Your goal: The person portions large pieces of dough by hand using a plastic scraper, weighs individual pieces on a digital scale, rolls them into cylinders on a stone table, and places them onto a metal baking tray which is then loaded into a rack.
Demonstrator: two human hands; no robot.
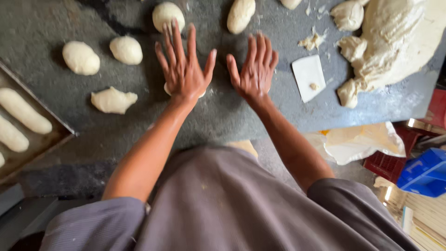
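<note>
From the head camera, your left hand (185,69) presses flat, fingers spread, on a small pale dough piece (167,90) that peeks out beneath the palm on the dark stone worktop (223,116). Your right hand (254,69) lies flat beside it, fingers nearly together; nothing shows under it. Long shaped rolls (23,110) fill the metal tray (60,135), rounded dough balls (81,57) wait, and the big dough mass (399,42) remains uncut.
</note>
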